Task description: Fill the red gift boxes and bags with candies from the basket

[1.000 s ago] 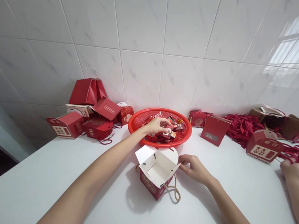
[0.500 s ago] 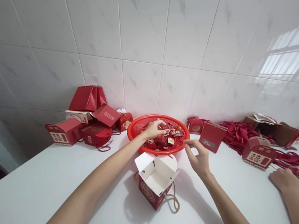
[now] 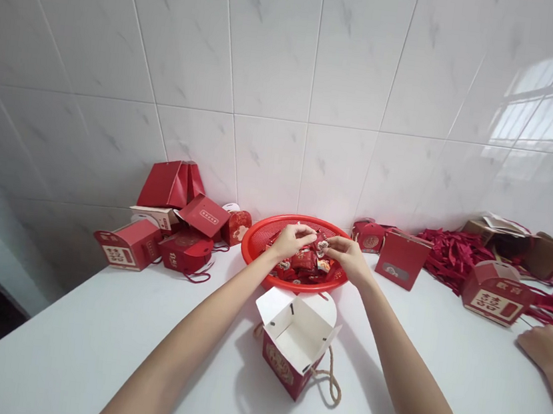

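My left hand (image 3: 293, 241) is over the red plastic basket (image 3: 253, 248), its fingers closed around a wrapped candy that they mostly hide. Opposite it, my right hand (image 3: 348, 256) pinches a wrapped candy (image 3: 322, 246) between thumb and fingers. The fingertips of both hands almost meet above a heap of red-wrapped candies (image 3: 302, 262). In front of the basket an open red gift box (image 3: 281, 369) stands upright on the table, white inside, flaps spread. A twine handle (image 3: 333, 378) hangs at its right side, and no candy shows in it.
Several red gift boxes (image 3: 133, 243) are piled at the left. Right of the basket stand a small box (image 3: 368, 235) and a flat red bag (image 3: 404, 259). Dark red ribbons (image 3: 456, 259) and another box (image 3: 495, 294) lie further right, near another person's hand (image 3: 549, 348). A tiled wall (image 3: 267, 159) closes the back.
My right hand has moved left from the basket's rim to the candies. My left hand stays over the basket. The view has shifted slightly, and the other person's second hand is out of view.
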A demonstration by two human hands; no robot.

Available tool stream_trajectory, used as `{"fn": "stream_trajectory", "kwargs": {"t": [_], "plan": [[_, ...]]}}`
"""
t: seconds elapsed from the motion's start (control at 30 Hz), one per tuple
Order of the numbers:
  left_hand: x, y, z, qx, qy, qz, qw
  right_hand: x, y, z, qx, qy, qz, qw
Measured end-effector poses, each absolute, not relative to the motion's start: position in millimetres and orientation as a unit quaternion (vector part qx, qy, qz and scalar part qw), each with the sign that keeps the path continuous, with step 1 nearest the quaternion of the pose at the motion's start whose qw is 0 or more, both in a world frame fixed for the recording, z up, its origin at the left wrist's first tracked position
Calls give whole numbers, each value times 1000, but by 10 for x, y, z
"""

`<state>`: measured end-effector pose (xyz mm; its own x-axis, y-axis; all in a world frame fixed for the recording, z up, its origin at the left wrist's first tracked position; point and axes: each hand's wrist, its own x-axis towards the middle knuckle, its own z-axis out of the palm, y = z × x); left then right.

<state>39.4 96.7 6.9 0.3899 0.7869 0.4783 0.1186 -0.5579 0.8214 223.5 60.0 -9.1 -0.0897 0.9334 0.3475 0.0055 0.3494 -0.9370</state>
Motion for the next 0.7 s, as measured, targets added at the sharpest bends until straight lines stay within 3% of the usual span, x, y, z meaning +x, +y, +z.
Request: {"fn": "stream_trajectory", "kwargs": {"t": [0.7], "plan": [[362, 917, 139, 725, 292, 399, 479, 2336, 468, -44, -327, -634, 457, 532]]}}
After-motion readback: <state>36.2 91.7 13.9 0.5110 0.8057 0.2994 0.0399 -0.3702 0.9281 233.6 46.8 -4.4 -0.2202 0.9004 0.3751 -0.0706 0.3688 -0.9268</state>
